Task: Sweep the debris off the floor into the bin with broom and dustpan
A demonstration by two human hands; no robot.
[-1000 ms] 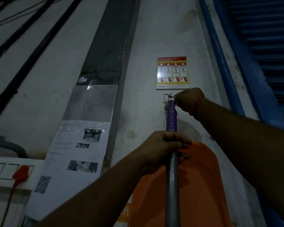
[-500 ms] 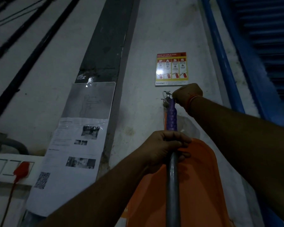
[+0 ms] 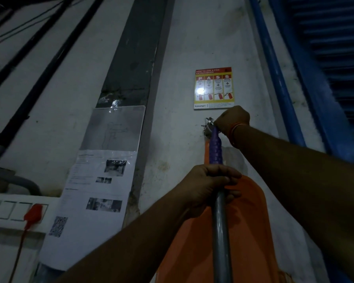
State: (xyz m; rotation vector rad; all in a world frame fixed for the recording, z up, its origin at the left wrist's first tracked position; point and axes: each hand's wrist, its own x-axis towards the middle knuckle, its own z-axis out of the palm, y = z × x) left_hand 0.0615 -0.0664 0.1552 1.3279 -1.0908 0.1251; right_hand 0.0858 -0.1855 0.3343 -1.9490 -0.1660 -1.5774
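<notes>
Left grip (image 3: 209, 185) clenched round upright broom handle (image 3: 220, 231); right grip (image 3: 231, 120) pinching its top at wall hook (image 3: 208, 124), dustpan (image 3: 251, 231) behind.

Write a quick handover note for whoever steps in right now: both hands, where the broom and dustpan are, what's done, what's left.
Left hand grips the grey broom handle just below its purple grip.
Right hand pinches the handle's top at the wall hook.
Orange dustpan hangs flat against the wall behind the broom.
Done: nothing visible; floor, debris and bin are out of view.
Left: free the broom, take the dustpan, sweep, empty into the bin.
</notes>
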